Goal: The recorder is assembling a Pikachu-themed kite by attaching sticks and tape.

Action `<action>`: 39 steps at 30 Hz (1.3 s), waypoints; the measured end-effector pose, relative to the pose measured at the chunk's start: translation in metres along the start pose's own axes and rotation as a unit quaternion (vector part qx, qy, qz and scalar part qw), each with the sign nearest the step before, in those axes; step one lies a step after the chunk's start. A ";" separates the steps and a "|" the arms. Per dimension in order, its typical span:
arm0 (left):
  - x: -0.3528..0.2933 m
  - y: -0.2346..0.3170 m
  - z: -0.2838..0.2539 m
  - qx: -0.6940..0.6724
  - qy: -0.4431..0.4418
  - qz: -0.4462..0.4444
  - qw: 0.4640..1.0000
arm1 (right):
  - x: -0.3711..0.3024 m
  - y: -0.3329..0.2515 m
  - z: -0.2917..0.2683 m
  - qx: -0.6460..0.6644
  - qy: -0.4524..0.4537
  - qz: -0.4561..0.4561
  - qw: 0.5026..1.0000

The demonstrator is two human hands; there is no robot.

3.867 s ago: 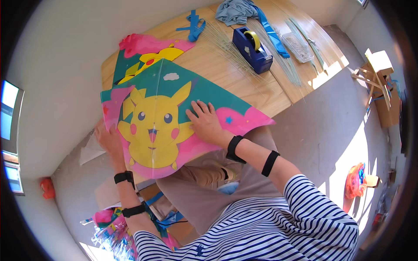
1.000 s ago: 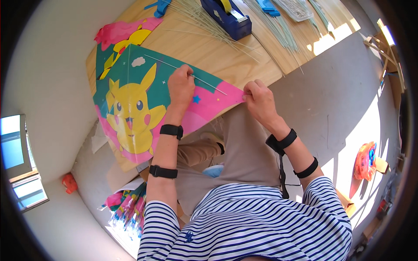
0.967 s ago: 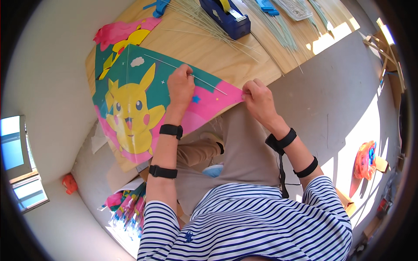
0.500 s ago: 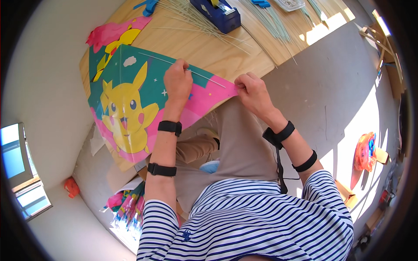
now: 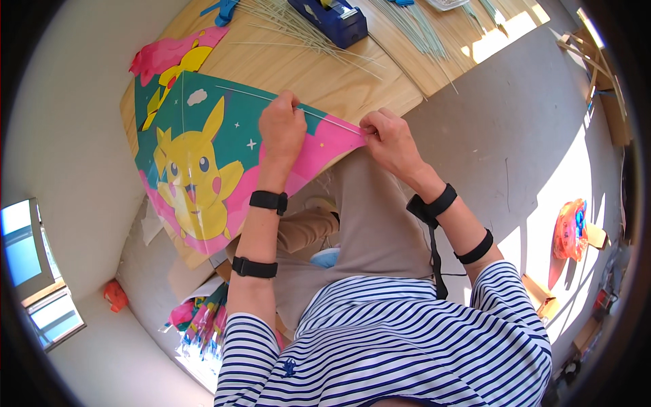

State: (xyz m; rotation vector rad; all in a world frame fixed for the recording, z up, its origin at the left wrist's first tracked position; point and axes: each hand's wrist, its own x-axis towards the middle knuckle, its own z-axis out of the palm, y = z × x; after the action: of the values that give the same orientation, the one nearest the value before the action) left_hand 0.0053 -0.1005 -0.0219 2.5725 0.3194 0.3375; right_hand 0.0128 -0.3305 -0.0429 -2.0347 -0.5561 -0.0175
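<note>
A kite sail (image 5: 196, 146), green and pink with a yellow cartoon animal on it, lies over the near left part of the wooden table. Along its upper right edge runs a thin pale rod (image 5: 331, 120). My left hand (image 5: 282, 132) is closed on the rod partway along, its fingertips largely hidden behind the knuckles. At the sail's pink right corner my right hand (image 5: 393, 142) pinches the tip, and the rod's end reaches its fingers. Whether that end sits inside a pocket is hidden by the fingers.
Loose pale rods (image 5: 291, 27) lie at the back beside a dark blue tape dispenser (image 5: 332, 22). A blue clip (image 5: 226, 11) is at the far left, and more rods (image 5: 417, 30) lie right of the dispenser. Below the table, bundled colourful kites (image 5: 203, 315) stand at the lower left.
The rod has slid right along the sail's edge, and its end now meets my right fingers at the corner. My left hand has shifted slightly right with it.
</note>
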 end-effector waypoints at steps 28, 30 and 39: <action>-0.005 -0.008 0.003 -0.022 0.022 -0.002 1.000 | 0.002 -0.013 0.007 -0.050 0.000 0.061 0.997; -0.005 -0.009 0.002 -0.050 0.022 -0.021 0.998 | 0.000 -0.013 0.010 -0.070 0.006 0.073 0.995; -0.010 -0.010 0.003 -0.068 0.057 -0.015 0.996 | 0.000 -0.012 0.011 -0.073 0.016 0.065 0.995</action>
State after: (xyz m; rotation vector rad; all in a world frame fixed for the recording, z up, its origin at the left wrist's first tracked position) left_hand -0.0047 -0.0965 -0.0308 2.4166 0.3638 0.4802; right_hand 0.0057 -0.3159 -0.0385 -2.2058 -0.4104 -0.0127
